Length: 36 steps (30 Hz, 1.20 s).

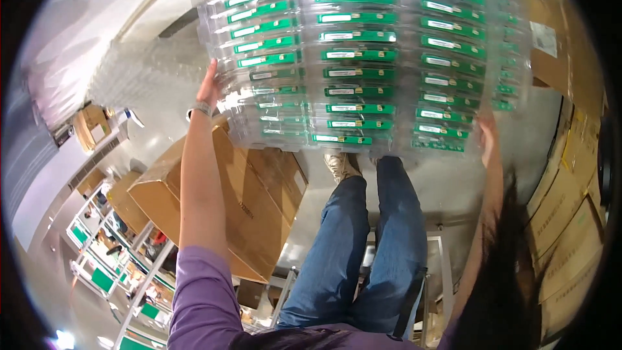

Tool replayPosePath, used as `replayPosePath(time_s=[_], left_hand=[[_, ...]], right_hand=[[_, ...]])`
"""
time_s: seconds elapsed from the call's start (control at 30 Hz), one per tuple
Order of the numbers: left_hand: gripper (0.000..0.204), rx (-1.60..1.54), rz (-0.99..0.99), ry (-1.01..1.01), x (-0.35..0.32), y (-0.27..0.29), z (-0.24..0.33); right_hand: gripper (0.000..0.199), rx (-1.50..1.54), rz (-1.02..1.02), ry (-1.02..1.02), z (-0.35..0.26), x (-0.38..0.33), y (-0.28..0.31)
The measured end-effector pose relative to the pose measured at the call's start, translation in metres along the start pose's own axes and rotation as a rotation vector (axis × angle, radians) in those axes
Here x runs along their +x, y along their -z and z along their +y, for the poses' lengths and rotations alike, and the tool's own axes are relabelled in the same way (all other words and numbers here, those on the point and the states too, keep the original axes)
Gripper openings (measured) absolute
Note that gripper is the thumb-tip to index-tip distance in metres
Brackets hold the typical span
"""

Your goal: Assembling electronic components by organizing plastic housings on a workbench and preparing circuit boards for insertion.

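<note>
A wide, clear plastic tray (309, 71) is held up in front of me, above my feet. Rows of slim green circuit boards (359, 55) with white labels sit in its slots, in several columns. My left hand (208, 87) grips the tray's left edge, with a band on that wrist. On the opposite side, my right hand (487, 135) holds the lower right edge; its fingers are partly hidden by the clear plastic. Both arms are stretched out.
A large brown carton (243, 204) stands left of my legs. More cartons (564, 233) are stacked along the right, with another open-flapped one (551, 39) behind the tray. Clear plastic trays (139, 74) lie at the far left. White-framed shelving (123, 259) stands at the lower left.
</note>
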<state>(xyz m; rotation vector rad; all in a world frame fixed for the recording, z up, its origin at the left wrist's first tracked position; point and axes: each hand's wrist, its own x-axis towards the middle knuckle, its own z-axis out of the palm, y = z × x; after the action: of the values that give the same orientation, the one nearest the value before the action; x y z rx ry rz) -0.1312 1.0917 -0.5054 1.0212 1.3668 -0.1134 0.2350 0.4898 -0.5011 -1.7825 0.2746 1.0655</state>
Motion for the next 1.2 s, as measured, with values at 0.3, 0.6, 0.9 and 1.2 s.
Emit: replayPosePath(time_s=[0.3, 0.6, 0.9, 1.2], left_hand=[[0.064, -0.075, 0.121, -0.085, 0.018, 0.015, -0.045], [0.067, -0.163, -0.097, -0.202, -0.081, 0.01, 0.04], [0.054, -0.415, 0.236, -0.247, -0.186, -0.001, -0.053], [0.051, -0.924, 0.917, 0.09, -0.375, -0.126, -0.162]], right_hand=[[0.057, 0.063, 0.075, -0.137, 0.02, 0.014, 0.077], [0.059, 0.0, -0.152, -0.149, -0.064, -0.017, 0.008], [0.06, -0.446, -0.341, 0.038, -0.187, 0.086, 0.006], [0.063, -0.749, -0.667, 0.121, -0.396, 0.118, -0.161]])
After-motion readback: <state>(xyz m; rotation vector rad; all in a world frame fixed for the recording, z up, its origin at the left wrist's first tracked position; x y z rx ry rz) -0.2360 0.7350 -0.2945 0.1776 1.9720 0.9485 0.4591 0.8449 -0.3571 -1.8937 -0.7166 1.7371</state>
